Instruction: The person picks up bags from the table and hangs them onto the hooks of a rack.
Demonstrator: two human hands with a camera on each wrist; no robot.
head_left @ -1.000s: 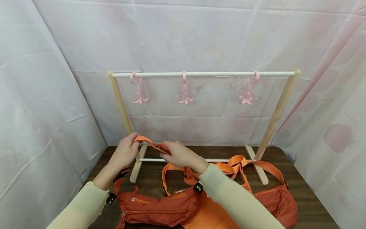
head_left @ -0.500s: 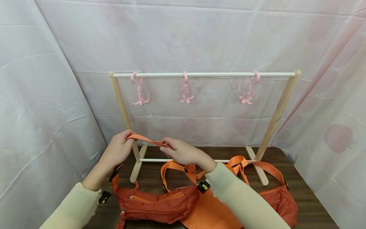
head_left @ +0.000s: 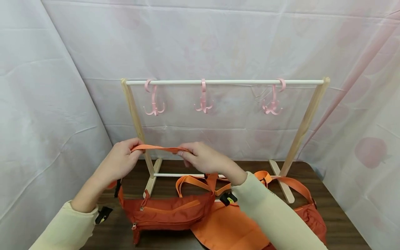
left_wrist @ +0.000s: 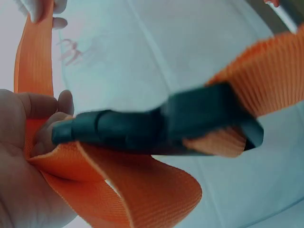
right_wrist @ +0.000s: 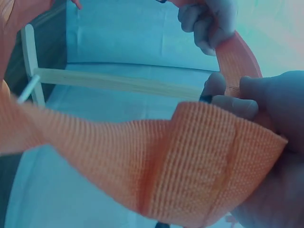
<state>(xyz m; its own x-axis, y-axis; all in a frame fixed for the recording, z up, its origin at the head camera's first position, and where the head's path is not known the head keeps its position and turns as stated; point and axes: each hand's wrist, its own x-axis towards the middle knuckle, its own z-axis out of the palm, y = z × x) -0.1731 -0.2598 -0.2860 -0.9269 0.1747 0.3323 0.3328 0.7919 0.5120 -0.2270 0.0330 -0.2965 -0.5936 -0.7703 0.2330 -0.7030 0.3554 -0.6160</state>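
Between my two hands an orange webbing strap [head_left: 159,148] is stretched nearly level. My left hand [head_left: 120,159] pinches its left end, and my right hand [head_left: 203,158] pinches it on the right with thumb and fingers. From the strap hangs a rust-red waist bag [head_left: 168,211] with zips, low in front of me. In the left wrist view a black plastic buckle [left_wrist: 142,126] on the webbing sits beside the left fingers. A wide loop of the webbing [right_wrist: 190,161] bulges below the right fingers in the right wrist view.
A wooden rack with a white top rail [head_left: 237,82] stands behind, carrying a left [head_left: 154,104], middle [head_left: 203,100] and right pink hook [head_left: 272,104]. An orange bag [head_left: 228,229] and another rust-red bag [head_left: 312,218] lie on the dark table [head_left: 340,222], straps tangled near the rack's right foot.
My hands have risen and spread apart, the left one shifting left. The strap between them has straightened from a slack curve, and the rust-red bag has come up with it.
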